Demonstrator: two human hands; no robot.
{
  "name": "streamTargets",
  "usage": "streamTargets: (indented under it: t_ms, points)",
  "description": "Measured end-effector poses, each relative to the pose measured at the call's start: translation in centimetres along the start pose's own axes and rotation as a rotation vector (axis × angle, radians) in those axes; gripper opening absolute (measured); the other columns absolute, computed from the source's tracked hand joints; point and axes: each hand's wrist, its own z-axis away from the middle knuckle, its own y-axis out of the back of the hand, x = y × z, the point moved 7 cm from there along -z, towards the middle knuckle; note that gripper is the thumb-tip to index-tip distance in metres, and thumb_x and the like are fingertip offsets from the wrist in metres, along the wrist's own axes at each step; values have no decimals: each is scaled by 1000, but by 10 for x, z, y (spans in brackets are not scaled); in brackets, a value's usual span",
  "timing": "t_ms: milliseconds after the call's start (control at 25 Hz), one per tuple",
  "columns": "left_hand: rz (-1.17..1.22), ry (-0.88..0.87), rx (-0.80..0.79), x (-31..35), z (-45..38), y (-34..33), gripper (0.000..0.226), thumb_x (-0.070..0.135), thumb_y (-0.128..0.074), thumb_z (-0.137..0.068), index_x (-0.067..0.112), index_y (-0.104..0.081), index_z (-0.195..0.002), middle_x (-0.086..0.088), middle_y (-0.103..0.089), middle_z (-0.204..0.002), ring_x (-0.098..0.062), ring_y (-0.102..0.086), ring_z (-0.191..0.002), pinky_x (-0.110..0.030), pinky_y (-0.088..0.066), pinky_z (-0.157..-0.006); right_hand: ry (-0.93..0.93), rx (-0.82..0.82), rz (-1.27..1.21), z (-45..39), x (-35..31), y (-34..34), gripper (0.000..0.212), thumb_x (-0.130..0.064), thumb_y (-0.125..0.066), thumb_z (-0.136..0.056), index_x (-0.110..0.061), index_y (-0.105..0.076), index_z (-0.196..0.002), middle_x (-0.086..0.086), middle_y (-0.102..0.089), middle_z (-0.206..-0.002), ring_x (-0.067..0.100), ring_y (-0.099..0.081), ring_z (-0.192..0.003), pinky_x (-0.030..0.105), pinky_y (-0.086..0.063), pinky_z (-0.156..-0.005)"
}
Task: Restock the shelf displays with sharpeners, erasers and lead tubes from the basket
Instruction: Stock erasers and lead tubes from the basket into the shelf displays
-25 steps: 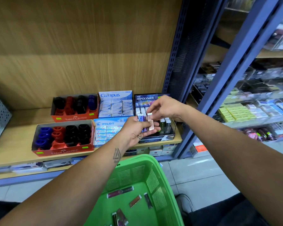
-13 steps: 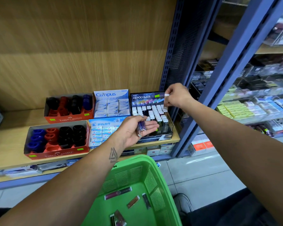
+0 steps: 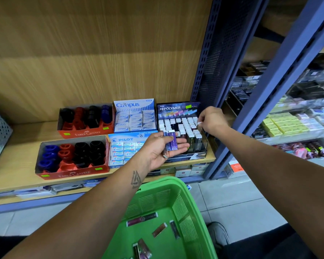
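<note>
Right hand (image 3: 212, 120) lower, at lead-tube display (image 3: 181, 131)

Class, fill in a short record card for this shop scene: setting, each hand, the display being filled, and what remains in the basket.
setting: wooden shelf with display boxes
left hand: holds purple lead tubes in its palm
right hand: pinches one tube at the right edge of the Hi-Polymer display
basket: green, with several tubes left inside
</note>
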Motion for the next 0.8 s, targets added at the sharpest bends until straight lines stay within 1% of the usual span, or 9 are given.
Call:
streamTargets:
  t_ms: [80, 160, 280, 360, 440, 480, 560, 680, 800]
  points:
    - [4, 0, -16, -1, 1, -1, 24, -11, -34, -99, -13, -43, -122, -41, -63, -106, -51, -67, -98, -55, -57, -82, 20, -23, 77, 5, 0, -7, 15, -4, -74, -85, -17, -68, -86, 9, -71, -103, 28, -67, -92, 32, -54, -73]
    - [3, -8, -29, -2, 1, 1, 35, -15, -33, -97, -15, -32, -131, -44, -61, -108, -53, -66, -98, -55, -59, -79, 46, -20, 194, 8, -2, -8, 22, 1, -67, -86, -16, -64, -99, 12, -68, -104, 33, -66, -91, 32, -49, -68]
    - [-21, -7, -29, -3, 0, 3, 34, -16, -32, -96, -17, -31, -131, -44, -61, -109, -53, -66, -99, -55, -59, -78, 117, 45, 196, 8, -17, 10, 25, 4, -60, -83, -12, -65, -102, 12, -64, -106, 34, -64, -94, 36, -54, -73]
    - [-50, -26, -6, 1, 1, 3, 25, -16, -34, -97, -14, -44, -120, -43, -62, -108, -52, -66, -101, -54, -57, -83, 117, -41, -146, 12, -34, 17, 10, -13, -68, -87, -14, -72, -96, 7, -70, -100, 24, -67, -90, 36, -57, -74]
    - [-66, -56, 23, 7, 2, 3, 21, -17, -36, -96, -11, -50, -112, -41, -63, -109, -50, -66, -102, -53, -56, -85, 79, -336, -540, 30, -60, 9, 17, -27, -77, -86, -13, -76, -94, 5, -74, -91, 13, -65, -76, 29, -55, -66]
    - [-77, -71, 30, 10, 4, 2, 22, -17, -37, -96, -12, -51, -112, -41, -63, -108, -49, -66, -102, -52, -57, -85, 96, -441, -608, 39, -71, 3, 17, -24, -79, -84, -10, -76, -94, 8, -74, -91, 13, -63, -74, 26, -54, -64]
    - [-106, -96, 32, 16, 9, -1, 21, -18, -38, -95, -13, -53, -110, -39, -64, -106, -48, -66, -103, -54, -57, -85, 133, -503, -657, 50, -83, -2, 13, -4, -78, -82, -1, -75, -94, 15, -71, -89, 17, -64, -77, 24, -55, -66]
    - [-69, -103, 56, 22, 14, 3, 17, -17, -41, -96, -3, -46, -105, -30, -64, -102, -51, -65, -101, -61, -54, -87, 82, -402, -730, 49, -77, 7, 10, 6, -72, -84, 5, -71, -94, 12, -69, -84, 17, -64, -73, 21, -56, -60]
    - [-18, -107, 154, 26, 7, 26, 34, -10, -46, -98, -2, -31, -127, -34, -64, -110, -51, -68, -94, -57, -58, -76, -39, -105, -842, 32, -49, 32, 6, 3, -67, -90, -2, -71, -89, 9, -69, -80, 16, -62, -67, 27, -59, -67]
